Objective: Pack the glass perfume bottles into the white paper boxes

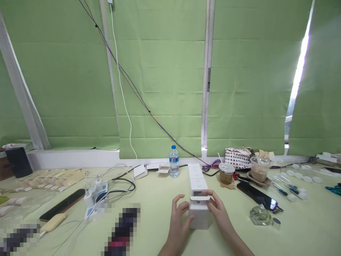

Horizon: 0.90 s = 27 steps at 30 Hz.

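Observation:
A small white cardboard box (pixel 199 217) stands upright in front of me, its top flap (pixel 199 198) lifted. My left hand (pixel 179 219) grips its left side, with the thumb on the front face and the fingers curled by the upper edge. At the right side, my right hand (pixel 218 210) has its fingers at the flap and upper corner. What lies inside the box is mostly hidden. Directly behind it, more white boxes (pixel 197 182) stand in a row leading away from me.
Beyond the boxes are a water bottle (pixel 174 164) and open white cartons (pixel 140 171). To the right are lidded drink cups (pixel 226 174), a black phone (pixel 257 196), a glass bottle (pixel 260 215) and pipettes (pixel 286 186). A power strip (pixel 97 199) with tangled cables lies left.

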Tool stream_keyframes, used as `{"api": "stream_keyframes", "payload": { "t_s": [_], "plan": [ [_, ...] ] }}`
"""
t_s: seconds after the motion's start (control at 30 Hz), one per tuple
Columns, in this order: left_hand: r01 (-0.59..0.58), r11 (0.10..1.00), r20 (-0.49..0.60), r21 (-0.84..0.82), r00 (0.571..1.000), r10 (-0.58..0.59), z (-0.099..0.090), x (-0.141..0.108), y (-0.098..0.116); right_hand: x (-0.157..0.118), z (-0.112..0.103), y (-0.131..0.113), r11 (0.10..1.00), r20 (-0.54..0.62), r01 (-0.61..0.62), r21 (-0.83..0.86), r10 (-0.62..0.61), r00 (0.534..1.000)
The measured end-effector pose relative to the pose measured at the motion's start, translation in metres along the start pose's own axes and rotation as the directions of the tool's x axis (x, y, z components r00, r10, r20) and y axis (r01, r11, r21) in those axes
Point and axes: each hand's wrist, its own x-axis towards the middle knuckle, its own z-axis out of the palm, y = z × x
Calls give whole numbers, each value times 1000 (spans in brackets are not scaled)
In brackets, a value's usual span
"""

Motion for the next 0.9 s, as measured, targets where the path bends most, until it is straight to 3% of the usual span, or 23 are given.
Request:
{"api": "stream_keyframes", "payload": {
  "t_s": [0.3,0.5,0.77,0.9],
  "plan": [
    [19,1000,-37,-16,999,-20,0,0,2,0,1,0,990,39,117,-78,-114,993],
    [4,1000,-35,-24,999,-5,0,1,0,0,0,2,992,47,106,-73,-103,994],
    [-8,997,-5,72,1000,8,0,-2,-1,3,9,3,996,-81,79,-34,-82,993],
    [3,991,5,132,1000,-4,-2,0,-1,4,11,-1,994,-82,92,-67,-97,992]
  ]
}}
